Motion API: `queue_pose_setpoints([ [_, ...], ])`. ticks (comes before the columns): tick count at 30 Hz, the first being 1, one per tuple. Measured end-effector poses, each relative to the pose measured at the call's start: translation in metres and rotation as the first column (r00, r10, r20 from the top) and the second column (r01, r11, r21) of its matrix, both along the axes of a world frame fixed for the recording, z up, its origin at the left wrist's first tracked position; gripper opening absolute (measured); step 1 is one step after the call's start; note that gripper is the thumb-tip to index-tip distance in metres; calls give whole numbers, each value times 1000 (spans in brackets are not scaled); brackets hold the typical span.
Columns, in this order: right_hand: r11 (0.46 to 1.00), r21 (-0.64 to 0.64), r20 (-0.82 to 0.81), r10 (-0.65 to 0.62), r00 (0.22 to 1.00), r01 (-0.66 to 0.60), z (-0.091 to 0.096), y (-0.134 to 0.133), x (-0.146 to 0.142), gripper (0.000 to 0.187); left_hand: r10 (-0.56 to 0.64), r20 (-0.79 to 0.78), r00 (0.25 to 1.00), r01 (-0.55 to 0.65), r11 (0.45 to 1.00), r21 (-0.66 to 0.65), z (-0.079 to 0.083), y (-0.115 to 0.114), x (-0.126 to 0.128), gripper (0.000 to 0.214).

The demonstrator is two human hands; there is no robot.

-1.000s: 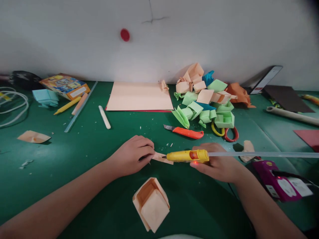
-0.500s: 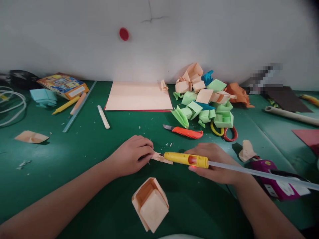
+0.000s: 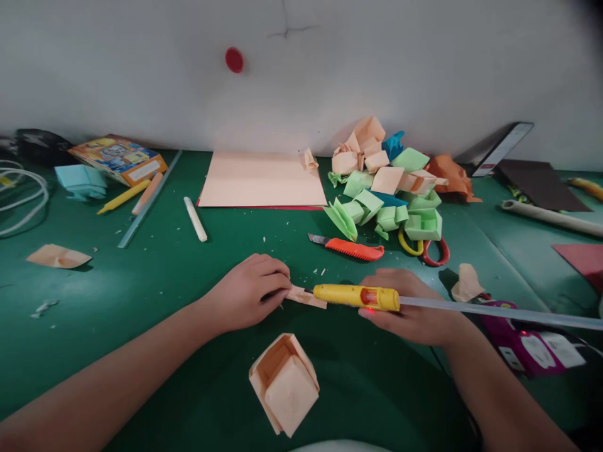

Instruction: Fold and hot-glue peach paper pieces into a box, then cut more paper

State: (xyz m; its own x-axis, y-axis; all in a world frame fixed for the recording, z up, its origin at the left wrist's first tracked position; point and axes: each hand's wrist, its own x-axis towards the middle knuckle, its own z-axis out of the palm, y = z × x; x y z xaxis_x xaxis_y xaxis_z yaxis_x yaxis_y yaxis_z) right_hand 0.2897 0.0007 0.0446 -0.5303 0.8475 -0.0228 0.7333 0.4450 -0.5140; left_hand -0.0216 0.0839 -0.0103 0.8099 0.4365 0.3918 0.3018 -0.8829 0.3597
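My left hand [image 3: 249,292] is curled, its fingertips pinching a small peach paper strip [image 3: 307,296] flat on the green table [image 3: 155,276]. My right hand [image 3: 409,307] grips a yellow glue gun [image 3: 357,296] with a red light on it and a long clear glue stick [image 3: 494,311] out of its back. The gun's tip touches the strip. A folded peach paper box [image 3: 284,383] lies just in front of my hands.
Behind my hands lie an orange utility knife [image 3: 351,248], scissors [image 3: 426,250] and a heap of folded green and peach papers [image 3: 391,188]. A peach sheet [image 3: 261,179], a white stick [image 3: 195,220], a ruler, pens and a book are at the back left. A purple device [image 3: 522,345] sits right.
The glue gun's rear dipped half a second ago and is level again now, shifted slightly right. My left hand keeps the strip pinned in the same spot.
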Motion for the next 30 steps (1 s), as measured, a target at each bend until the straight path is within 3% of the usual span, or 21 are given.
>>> queue_pose_setpoints([
  [11, 998, 8, 64, 59, 996, -59, -3, 0, 2, 35, 3, -10, 1000, -3, 1000, 9, 0, 0, 0, 16],
  [20, 995, 68, 52, 68, 996, -72, -5, 0, 3, 22, -2, -5, 1000, 2, 1000, 10, 0, 0, 1, 15],
  [30, 995, 39, 54, 93, 994, -95, -5, -2, 0, 31, 7, -17, 1000, -7, 1000, 6, -2, 1, 0, 15],
])
